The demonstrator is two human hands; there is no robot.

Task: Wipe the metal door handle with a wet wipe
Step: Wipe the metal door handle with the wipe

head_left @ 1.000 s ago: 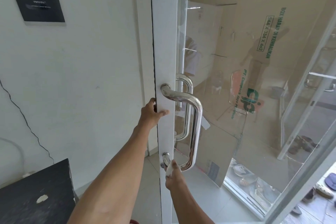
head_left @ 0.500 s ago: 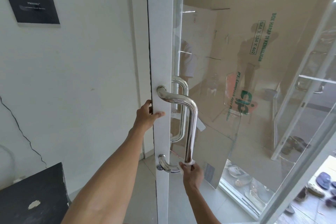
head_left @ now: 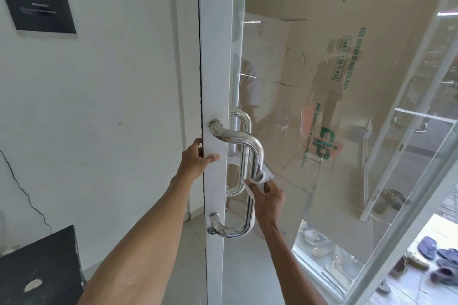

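A polished metal door handle (head_left: 257, 153) curves out from the white door frame (head_left: 215, 69) and runs down as a vertical bar to a lower mount. My right hand (head_left: 269, 199) is shut on a white wet wipe (head_left: 259, 182), which wraps the vertical bar about halfway down. My left hand (head_left: 197, 160) grips the edge of the door frame just below the handle's upper mount, thumb on the front face. A second handle (head_left: 241, 131) shows behind the glass.
A white wall with a dark plaque (head_left: 41, 11) is at the left. A black surface (head_left: 39, 270) sits at the lower left. Behind the glass stand a large cardboard box (head_left: 334, 69), a glass cabinet (head_left: 409, 143) and several shoes (head_left: 324, 250) on the floor.
My right hand with the wipe has slid from the lower mount, around the bottom bend, up to the middle of the vertical bar. My left hand stays on the door edge.
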